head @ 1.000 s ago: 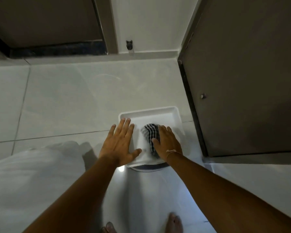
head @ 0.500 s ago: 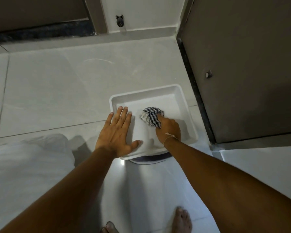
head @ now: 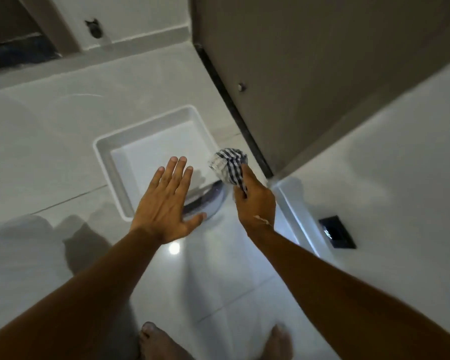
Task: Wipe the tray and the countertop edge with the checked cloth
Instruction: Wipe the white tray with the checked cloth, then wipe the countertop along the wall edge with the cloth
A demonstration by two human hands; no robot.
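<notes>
A shallow white square tray [head: 103, 157] lies on the pale tiled floor, resting on a round base [head: 208, 201] that shows under its near corner. My right hand [head: 255, 201] grips the bunched black-and-white checked cloth [head: 229, 165] and holds it at the tray's right corner, beside the dark cabinet. My left hand [head: 166, 203] hovers flat with fingers spread over the tray's near edge, lifted off it. A white ledge edge [head: 294, 209] runs just right of my right hand.
A dark cabinet door [head: 309, 74] with a small knob [head: 241, 87] stands to the right. A black wall plate [head: 337, 231] sits on the white surface at right. My bare feet [head: 156, 341] are at the bottom. A white fabric mass [head: 18, 268] lies at left.
My right hand has drawn the cloth from the tray's middle out to its right corner. My left hand has lifted off the tray's near edge. The view has tilted and swung right.
</notes>
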